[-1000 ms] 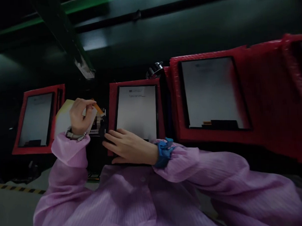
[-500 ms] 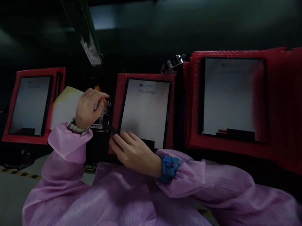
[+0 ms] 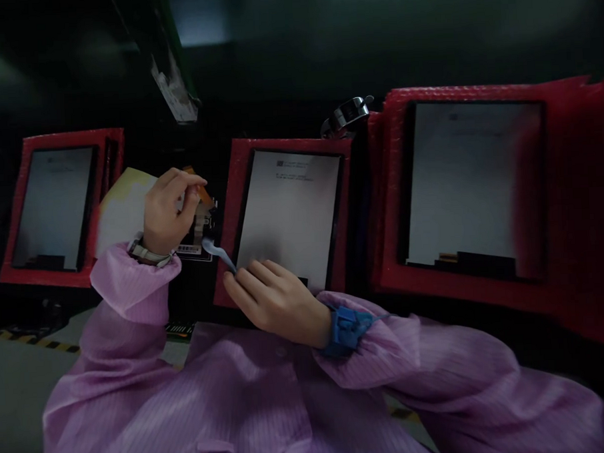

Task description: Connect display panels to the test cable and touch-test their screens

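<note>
My left hand [image 3: 168,212] is closed in a pinch at an orange flex cable [image 3: 204,196], which shows behind and below its fingertips. Under that cable lies a dark circuit board [image 3: 212,224] with a white barcode label [image 3: 187,249]. My right hand [image 3: 282,301] is shut on one end of a thin, curled, blue-grey strip [image 3: 220,251], whose free end reaches left toward the board. This hand rests over the lower left of the middle display panel [image 3: 291,213], hiding part of its bottom edge. The panel lies face up on a red bubble-wrap pad [image 3: 235,183].
More display panels lie on red pads at the left [image 3: 55,204] and right [image 3: 465,186]. A white and yellow sheet [image 3: 123,204] is beside my left hand. A shiny metal roll-like object [image 3: 350,114] stands behind the middle panel. A green post [image 3: 173,78] rises at the back.
The strip in my right hand has turned from dark to pale and reaches further up and left. My left hand has shifted slightly left, showing more of the orange cable. The view has moved a little.
</note>
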### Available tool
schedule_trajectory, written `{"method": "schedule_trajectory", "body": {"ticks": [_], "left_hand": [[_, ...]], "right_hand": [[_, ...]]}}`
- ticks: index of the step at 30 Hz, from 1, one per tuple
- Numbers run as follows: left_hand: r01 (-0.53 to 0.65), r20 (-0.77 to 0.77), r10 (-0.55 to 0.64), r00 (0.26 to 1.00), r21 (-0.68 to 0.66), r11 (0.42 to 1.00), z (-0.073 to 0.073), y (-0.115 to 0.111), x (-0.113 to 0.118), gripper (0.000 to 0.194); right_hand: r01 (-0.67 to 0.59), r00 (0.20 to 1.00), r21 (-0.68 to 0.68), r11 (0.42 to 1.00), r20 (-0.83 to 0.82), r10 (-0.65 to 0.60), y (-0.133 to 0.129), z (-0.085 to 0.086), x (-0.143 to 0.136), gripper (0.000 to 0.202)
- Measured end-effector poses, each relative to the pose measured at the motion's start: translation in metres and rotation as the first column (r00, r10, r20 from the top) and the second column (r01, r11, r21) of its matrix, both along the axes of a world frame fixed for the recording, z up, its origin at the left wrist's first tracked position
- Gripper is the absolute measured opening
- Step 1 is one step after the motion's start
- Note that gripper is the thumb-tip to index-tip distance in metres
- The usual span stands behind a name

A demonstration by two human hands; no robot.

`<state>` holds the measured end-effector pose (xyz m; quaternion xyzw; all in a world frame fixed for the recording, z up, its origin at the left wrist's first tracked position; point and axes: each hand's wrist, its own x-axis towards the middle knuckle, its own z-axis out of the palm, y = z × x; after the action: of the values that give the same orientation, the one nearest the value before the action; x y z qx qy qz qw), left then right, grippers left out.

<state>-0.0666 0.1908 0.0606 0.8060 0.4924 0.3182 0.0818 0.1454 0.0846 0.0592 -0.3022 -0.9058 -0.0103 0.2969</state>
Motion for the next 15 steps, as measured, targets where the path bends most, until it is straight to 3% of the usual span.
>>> {"method": "schedule_trajectory", "body": {"ticks": [7, 15], "left_hand": [[-0.007, -0.038, 0.007, 0.999, 0.002, 1.0, 0.001, 0.0, 0.0, 0.021], [-0.016, -0.036, 0.016, 0.999, -0.008, 1.0, 0.001, 0.0, 0.002, 0.02]], "right_hand": [[-0.07, 0.991, 0.154, 0.986, -0.105, 0.087, 0.008, 0.006, 0.008, 0.01], [-0.176, 0.982, 0.301, 0.937, -0.013, 0.188, 0.024, 0.012, 0.028, 0.013]]}}
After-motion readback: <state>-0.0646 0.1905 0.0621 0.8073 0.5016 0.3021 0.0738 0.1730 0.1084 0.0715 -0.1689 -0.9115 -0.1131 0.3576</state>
